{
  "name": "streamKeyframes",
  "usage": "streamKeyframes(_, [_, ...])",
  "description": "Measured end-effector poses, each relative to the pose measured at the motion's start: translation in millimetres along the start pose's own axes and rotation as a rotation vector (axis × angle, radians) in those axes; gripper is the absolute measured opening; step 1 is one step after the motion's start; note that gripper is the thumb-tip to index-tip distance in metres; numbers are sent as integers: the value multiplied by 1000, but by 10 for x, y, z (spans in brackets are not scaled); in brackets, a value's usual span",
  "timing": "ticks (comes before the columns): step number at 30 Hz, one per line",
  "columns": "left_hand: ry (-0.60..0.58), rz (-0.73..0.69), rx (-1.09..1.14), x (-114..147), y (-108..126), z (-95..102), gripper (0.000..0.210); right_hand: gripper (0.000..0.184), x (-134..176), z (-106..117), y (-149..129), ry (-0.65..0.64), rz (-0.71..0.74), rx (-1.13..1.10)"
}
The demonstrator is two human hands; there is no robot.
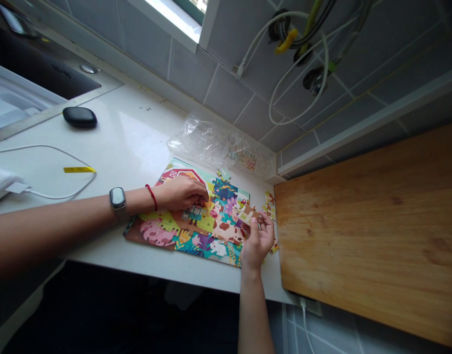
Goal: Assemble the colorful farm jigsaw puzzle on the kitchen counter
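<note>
A: Where are we finding the puzzle [222,228]?

B: We are seeing it lying flat on the white counter [126,118], near the front edge, and its joined pieces are showing a pink pig, a spotted cow and a white rabbit.

A: And what are we holding?

B: Our right hand [259,241] is pinching a brown and cream piece [248,215] between thumb and fingers, over the puzzle's right side. Our left hand [182,192] is curling its fingers down over the middle; they are hiding their own tips, so we cannot tell whether they are gripping anything.

A: What are we wearing on that arm?

B: We are wearing a red bracelet [151,197] and, farther up, a smart band [117,197].

A: And around the puzzle?

B: Loose pieces [269,205] are lying to its right, just beside a wooden board [373,221]. Clear plastic wrapping [200,137] is lying behind, near the tiled wall [191,71]. Well off to the left, a black rounded object [79,117] is sitting near a white cable [78,189].
</note>
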State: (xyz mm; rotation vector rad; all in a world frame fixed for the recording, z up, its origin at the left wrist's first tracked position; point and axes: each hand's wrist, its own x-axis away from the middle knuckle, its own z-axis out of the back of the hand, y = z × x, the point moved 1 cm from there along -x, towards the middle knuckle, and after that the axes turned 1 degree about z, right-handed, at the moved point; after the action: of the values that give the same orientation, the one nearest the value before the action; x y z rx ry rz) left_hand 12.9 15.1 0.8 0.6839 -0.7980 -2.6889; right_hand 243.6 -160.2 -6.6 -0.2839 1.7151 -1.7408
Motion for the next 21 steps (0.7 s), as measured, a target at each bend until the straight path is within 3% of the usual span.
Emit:
streamKeyframes(14, [-2,21,11,-1,-27,-17,35,29,13,-29,-59,-50,21,76])
streamKeyframes(21, [9,29,1,-4,-11,-14,33,32,-27,151,-45,118,47,-28])
